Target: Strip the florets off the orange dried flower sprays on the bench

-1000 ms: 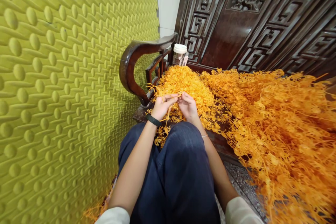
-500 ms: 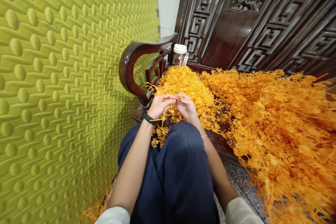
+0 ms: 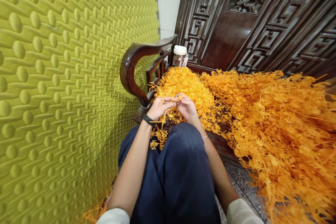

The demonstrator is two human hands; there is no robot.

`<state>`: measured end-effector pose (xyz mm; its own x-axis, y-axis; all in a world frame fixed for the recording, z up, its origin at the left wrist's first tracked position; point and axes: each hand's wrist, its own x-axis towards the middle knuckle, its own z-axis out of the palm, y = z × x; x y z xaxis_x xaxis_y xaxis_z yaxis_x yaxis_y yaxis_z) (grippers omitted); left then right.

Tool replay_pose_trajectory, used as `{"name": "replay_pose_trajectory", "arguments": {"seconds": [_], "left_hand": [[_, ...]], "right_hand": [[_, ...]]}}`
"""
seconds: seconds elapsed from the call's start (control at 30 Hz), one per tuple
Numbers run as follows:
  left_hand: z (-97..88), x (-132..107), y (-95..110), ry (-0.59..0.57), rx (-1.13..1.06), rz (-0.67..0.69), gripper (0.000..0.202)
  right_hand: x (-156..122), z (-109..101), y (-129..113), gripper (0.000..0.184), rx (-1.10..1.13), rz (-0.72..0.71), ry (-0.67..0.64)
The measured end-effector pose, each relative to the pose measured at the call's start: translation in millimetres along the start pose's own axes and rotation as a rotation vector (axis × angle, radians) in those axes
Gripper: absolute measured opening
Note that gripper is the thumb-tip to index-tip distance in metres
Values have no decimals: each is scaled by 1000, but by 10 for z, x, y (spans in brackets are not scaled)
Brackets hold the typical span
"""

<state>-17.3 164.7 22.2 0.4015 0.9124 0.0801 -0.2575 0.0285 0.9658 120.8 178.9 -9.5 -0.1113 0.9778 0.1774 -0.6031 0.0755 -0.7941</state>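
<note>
Above my knees, my left hand is closed on a thin orange plastic stem, part of a branching strand that sticks out past the fingers and hangs toward the lap. My right hand meets it fingertip to fingertip, pinching a small orange piece of the same strand. Just beyond both hands lies a heap of small orange plastic flower pieces on the dark wooden seat. A few more orange sprigs dangle between the hands and my knees.
A large pile of orange plastic sprays covers the bench to the right. A curved wooden armrest stands at the left, with a white-lidded jar behind it. The carved backrest rises beyond; yellow-green textured matting fills the left.
My fingertips have shifted slightly around the small orange piece, which shows a little more clearly now. Both hands stay together in nearly the same place.
</note>
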Motion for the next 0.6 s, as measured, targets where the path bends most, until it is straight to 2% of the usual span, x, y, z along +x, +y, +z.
{"name": "replay_pose_trajectory", "arguments": {"seconds": [0.13, 0.27, 0.6], "left_hand": [[-11, 19, -32, -14, 16, -30, 28], [-40, 49, -78, -75, 21, -38, 38], [-29, 47, -71, -159, 3, -19, 47]], "right_hand": [[-4, 0, 9, 8, -34, -60, 51], [-22, 29, 13, 8, -31, -154, 102], [-12, 29, 16, 8, 90, -91, 105]]}}
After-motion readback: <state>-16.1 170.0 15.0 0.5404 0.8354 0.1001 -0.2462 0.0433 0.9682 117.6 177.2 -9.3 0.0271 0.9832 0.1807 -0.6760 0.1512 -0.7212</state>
